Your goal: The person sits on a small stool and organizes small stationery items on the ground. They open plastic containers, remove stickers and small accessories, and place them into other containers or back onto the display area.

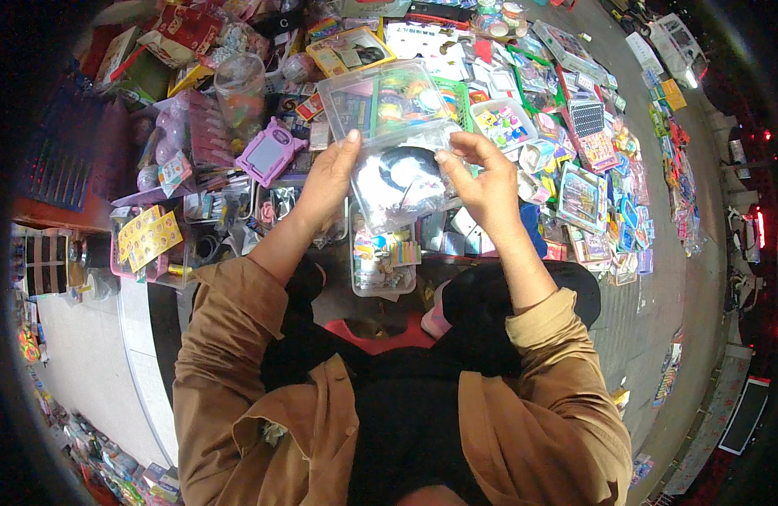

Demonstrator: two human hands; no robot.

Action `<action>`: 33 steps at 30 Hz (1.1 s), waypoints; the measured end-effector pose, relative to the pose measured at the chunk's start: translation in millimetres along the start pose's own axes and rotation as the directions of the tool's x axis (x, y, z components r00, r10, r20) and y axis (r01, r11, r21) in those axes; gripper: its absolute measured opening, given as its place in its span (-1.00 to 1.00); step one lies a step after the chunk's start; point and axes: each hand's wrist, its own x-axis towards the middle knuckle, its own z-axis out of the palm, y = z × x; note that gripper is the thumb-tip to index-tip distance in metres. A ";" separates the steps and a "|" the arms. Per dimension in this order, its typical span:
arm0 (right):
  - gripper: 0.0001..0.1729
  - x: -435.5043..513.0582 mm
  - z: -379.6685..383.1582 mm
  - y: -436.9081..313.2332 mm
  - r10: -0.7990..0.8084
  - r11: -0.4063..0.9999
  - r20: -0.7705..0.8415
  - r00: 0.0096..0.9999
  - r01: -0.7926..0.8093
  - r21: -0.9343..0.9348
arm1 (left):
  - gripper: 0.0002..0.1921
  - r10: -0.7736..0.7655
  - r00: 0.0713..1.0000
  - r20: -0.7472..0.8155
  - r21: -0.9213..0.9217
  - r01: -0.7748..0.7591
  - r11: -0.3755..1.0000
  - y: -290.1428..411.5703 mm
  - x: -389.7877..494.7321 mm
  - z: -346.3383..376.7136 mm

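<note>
Both hands hold a clear plastic box (pixel 401 183) in front of me, under bright light. My left hand (pixel 329 180) grips its left side, thumb along the upper edge. On the right side my right hand (pixel 487 177) has thumb and fingers bent around the rim. White pieces and a black curved item show in the box; glare hides their exact kind. Beyond it extends a clear panel (pixel 348 104), apparently its raised lid, with goods visible through it. Below the box, a clear tray (pixel 382 284) holds small pastel items close to my knees.
Small goods crowd the stall ahead. A purple-framed drawing tablet (pixel 272 152) and a clear plastic tub (pixel 239 82) lie left; a tray of colourful pieces (pixel 504 123) and boxed goods (pixel 582 197) lie right. A yellow sticker sheet (pixel 150 239) tops a left bin. Paved ground (pixel 655 303) runs along the right.
</note>
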 end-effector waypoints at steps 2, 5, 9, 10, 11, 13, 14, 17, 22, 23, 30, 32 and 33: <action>-0.42 -3.0 4.0 -5.7 -0.152 0.961 0.048 0.987 0.159 -0.228 | -0.44 0.009 1.000 -0.007 -0.011 -0.009 1.000 -1.9 1.0 -0.3; -0.41 -11.9 17.3 -14.6 -0.398 0.842 0.153 0.905 0.426 -0.331 | -0.45 0.032 0.999 -0.020 -0.056 -0.033 0.998 -5.8 3.0 -0.4; -0.59 -19.4 21.0 -16.2 -0.308 0.826 0.470 0.827 0.478 -0.299 | -0.46 0.045 0.998 -0.033 -0.034 -0.046 0.998 -5.5 3.4 -2.3; -0.60 -18.8 20.3 -14.8 -0.343 0.830 0.459 0.820 0.493 -0.261 | -0.47 0.023 0.998 -0.055 -0.016 -0.024 1.000 -4.4 2.9 -2.5; -0.60 -19.4 19.7 -13.6 -0.386 0.803 0.423 0.820 0.524 -0.284 | -0.47 0.043 0.998 -0.041 0.004 -0.042 0.999 -3.6 1.8 -1.8; -0.59 -19.2 18.6 -10.5 -0.406 0.772 0.369 0.836 0.529 -0.352 | -0.48 0.032 0.998 -0.048 0.044 -0.030 0.999 -2.1 -1.5 0.3; -0.61 -18.6 19.5 -9.2 -0.354 0.794 0.346 0.869 0.475 -0.380 | -0.48 0.022 0.999 -0.047 0.044 -0.020 0.999 -1.1 -2.9 1.2; -0.65 -15.2 25.9 -6.0 -0.377 0.837 0.323 0.868 0.469 -0.281 | -0.49 0.008 0.999 -0.037 0.049 -0.006 0.999 0.1 -4.6 1.2; -0.76 -8.5 27.7 -8.7 -0.512 0.855 0.272 0.815 0.514 0.070 | -0.49 0.070 0.995 0.069 0.085 -0.076 0.994 -3.8 1.6 0.1; -0.77 -3.5 23.7 -7.8 -0.554 0.832 0.178 0.813 0.550 0.075 | -0.48 0.030 0.999 0.035 0.052 -0.031 0.998 -4.4 1.2 -0.7; -0.78 44.0 -5.0 49.7 0.122 0.964 -0.091 0.988 -0.096 0.246 | -0.40 0.078 0.950 -0.304 0.165 -0.028 0.986 44.3 -12.1 -47.6; -0.73 63.5 5.1 85.3 0.214 0.957 -0.070 0.974 -0.194 0.215 | -0.36 0.078 0.930 -0.360 0.025 -0.074 0.997 69.4 -25.6 -74.3; -0.72 73.9 15.9 103.2 0.237 0.951 -0.007 0.971 -0.230 0.207 | -0.34 0.075 0.930 -0.359 -0.043 -0.097 0.994 82.6 -31.6 -88.6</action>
